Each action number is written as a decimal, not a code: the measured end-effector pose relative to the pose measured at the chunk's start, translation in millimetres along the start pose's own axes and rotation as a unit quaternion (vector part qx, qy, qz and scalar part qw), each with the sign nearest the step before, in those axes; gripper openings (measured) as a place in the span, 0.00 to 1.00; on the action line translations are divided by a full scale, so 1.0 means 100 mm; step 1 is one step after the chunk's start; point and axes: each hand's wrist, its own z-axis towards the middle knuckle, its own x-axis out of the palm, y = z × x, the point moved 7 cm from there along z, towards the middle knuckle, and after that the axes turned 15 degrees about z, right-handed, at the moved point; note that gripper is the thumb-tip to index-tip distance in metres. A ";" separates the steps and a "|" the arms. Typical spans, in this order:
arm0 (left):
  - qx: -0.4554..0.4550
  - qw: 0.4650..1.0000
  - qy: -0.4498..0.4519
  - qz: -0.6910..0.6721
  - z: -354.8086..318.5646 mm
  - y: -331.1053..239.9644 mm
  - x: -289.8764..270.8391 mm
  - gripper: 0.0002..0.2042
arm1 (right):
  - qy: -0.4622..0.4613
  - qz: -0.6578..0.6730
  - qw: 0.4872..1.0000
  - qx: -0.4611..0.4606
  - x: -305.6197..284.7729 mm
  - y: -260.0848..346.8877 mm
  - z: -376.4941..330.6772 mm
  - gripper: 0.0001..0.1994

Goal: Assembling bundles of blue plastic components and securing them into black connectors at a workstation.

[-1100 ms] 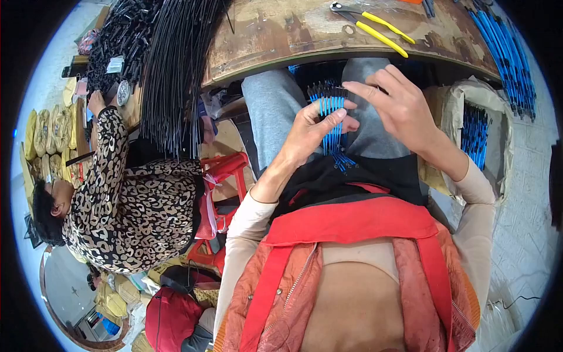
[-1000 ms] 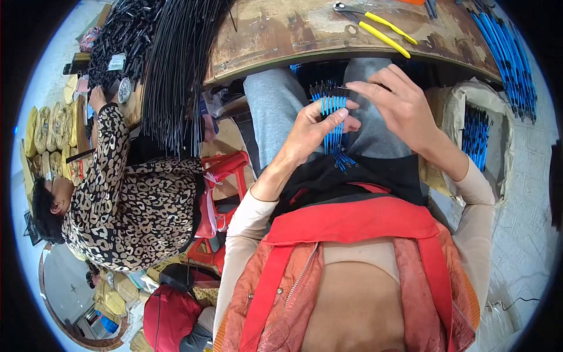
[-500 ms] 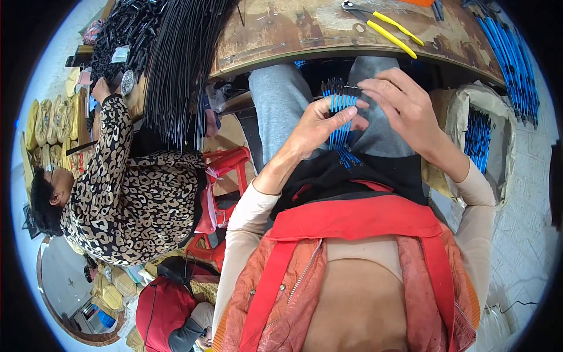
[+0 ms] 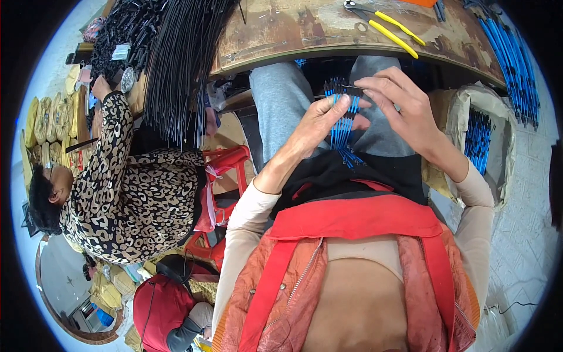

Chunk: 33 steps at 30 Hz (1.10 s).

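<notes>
Above my lap, my left hand [image 4: 314,126] is closed round a bundle of short blue cables [image 4: 341,134] with black end pieces. Its thumb presses across them, and their loose lower ends fan out toward me. At the top of the bundle the fingertips of my right hand [image 4: 407,108] pinch a small black end piece [image 4: 352,90]. My right fingers partly cover that piece, so its exact shape is unclear.
A wooden table [image 4: 281,35] bears yellow-handled cutters [image 4: 393,34] and a hanging mass of black cables [image 4: 182,76]. More blue cables [image 4: 513,70] hang at the right, above a paper-lined box [image 4: 505,146]. Beside a red stool [image 4: 237,176], a person in a patterned top [image 4: 135,205] works.
My left thumb has moved up toward the black end pieces, and the bundle has shifted slightly. My right hand stays at the top of the bundle.
</notes>
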 end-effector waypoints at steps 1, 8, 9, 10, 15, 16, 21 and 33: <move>-0.001 1.000 -0.001 -0.002 -0.01 0.00 0.00 0.25 | 0.001 0.010 1.000 0.016 0.01 -0.01 0.00 0.17; 0.019 1.000 0.018 0.011 -0.01 -0.06 0.02 0.24 | 0.006 -0.047 0.998 -0.034 0.01 0.10 -0.02 0.12; 0.013 1.000 0.022 0.017 -0.02 -0.06 0.02 0.25 | 0.007 -0.015 1.000 -0.006 0.01 0.06 -0.02 0.11; 0.010 0.999 0.029 0.022 -0.02 -0.06 0.02 0.26 | 0.008 0.018 1.000 0.022 0.01 0.01 -0.02 0.11; 0.010 0.999 0.044 0.027 -0.02 -0.06 0.02 0.28 | 0.013 0.057 0.997 0.043 0.05 -0.05 0.00 0.10; 0.012 0.999 0.043 0.026 -0.01 -0.06 0.01 0.27 | 0.010 0.057 0.997 0.043 0.05 -0.05 0.00 0.10; 0.013 0.999 0.028 0.013 0.02 0.00 -0.01 0.24 | 0.027 0.040 0.999 0.019 0.10 -0.01 0.04 0.15; 0.102 0.989 -0.032 0.103 0.33 -0.31 -0.19 0.13 | -0.079 -0.048 0.995 0.025 -0.89 -0.77 0.68 0.11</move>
